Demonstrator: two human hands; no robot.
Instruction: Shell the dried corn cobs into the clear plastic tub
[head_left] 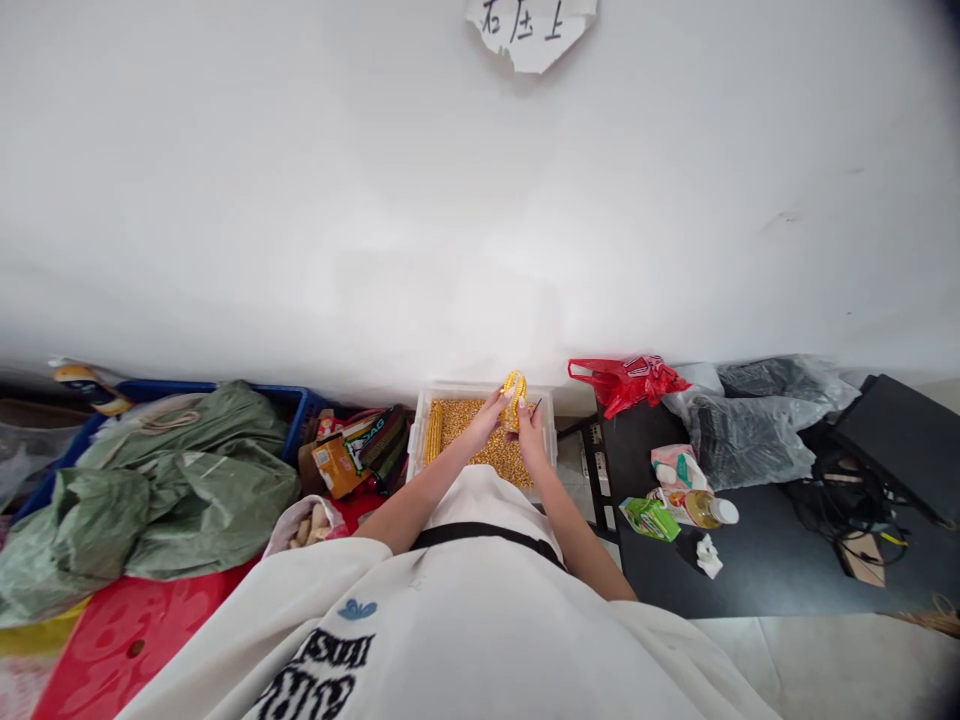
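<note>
My left hand (489, 415) is closed around a yellow corn cob (514, 386), held upright over a clear plastic bin (415, 440). Pale stripes on the cob look like rows without kernels. Against the cob's lower right side, my right hand (532, 438) is closed, and a thin dark stick-like tool (537, 404) pokes out of it; its working end is hidden. Loose yellow corn kernels (461, 418) cover the bottom of the bin. Another whole corn cob (434, 430) lies along the bin's left wall.
To the right stands a black table (735, 585) bearing a red plastic bag (626, 382), a bottle (701, 508), a green packet (649, 519) and cables. Left are a blue crate (304, 415) with green cloth (202, 490), boxes (341, 462) and a red stool (135, 640). A white wall rises behind.
</note>
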